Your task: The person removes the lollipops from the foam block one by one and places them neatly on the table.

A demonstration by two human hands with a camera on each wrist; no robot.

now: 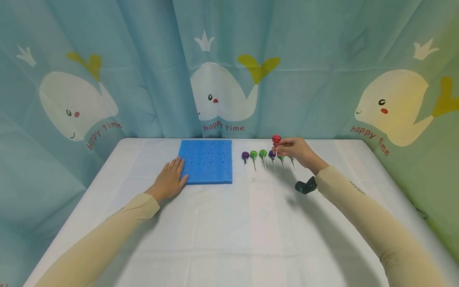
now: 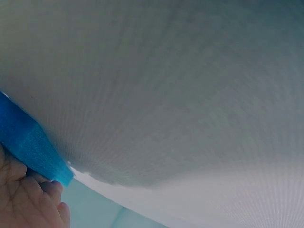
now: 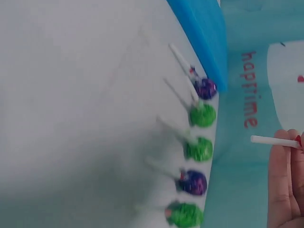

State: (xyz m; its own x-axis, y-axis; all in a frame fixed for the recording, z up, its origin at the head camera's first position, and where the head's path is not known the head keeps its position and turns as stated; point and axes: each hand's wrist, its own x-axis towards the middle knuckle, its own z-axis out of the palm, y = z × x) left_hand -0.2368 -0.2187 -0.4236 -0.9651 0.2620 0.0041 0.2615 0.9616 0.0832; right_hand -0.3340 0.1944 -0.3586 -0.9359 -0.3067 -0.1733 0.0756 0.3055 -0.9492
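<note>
Up over the far right part of the table, my right hand (image 1: pixel 295 150) pinches a red-wrapped lollipop (image 1: pixel 276 138), head up and white stick (image 3: pixel 273 140) pointing down. Below it lies a row of lollipops with purple (image 1: pixel 245 155) and green (image 1: pixel 263 153) wrappers, sticks toward me. The hand partly hides the row's right end. My left hand (image 1: pixel 171 179) rests with straight fingers on the left edge of a blue foam board (image 1: pixel 211 175) dotted with small holes. In the left wrist view, its fingers (image 2: pixel 33 199) are beside the board's edge (image 2: pixel 45 154).
A white cloth covers the table (image 1: pixel 222 231). The lollipop row lies just right of the board. Behind the table hangs a blue-green curtain (image 1: pixel 305 99) printed with whales. A dark device (image 1: pixel 306 185) sits at my right wrist.
</note>
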